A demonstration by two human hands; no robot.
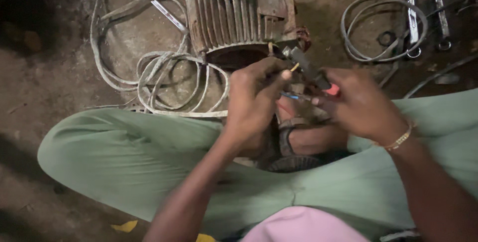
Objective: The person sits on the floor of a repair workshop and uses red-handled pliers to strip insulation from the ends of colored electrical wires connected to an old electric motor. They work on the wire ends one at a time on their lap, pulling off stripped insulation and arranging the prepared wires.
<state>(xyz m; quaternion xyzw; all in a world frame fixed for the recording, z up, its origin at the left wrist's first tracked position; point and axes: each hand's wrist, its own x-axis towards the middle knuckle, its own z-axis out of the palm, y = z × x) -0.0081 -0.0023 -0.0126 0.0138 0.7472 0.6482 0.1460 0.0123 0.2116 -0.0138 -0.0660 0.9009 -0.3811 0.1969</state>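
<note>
Green-trousered knees (pixel 149 157) frame it: left hand (pixel 256 105) pinches thin motor leads (pixel 294 96), right hand (pixel 356 103) clamps pliers (pixel 308 68) on them just beside the ribbed motor (pixel 239 13), so the wiring looks mid-job, ends not yet joined.

A bare, dusty earthen floor (pixel 45 78) fills the scene, brown and uneven; the light is dim, brightest near the middle; the far left corner falls into deep shadow; no wall, window or furniture is in view.
</note>
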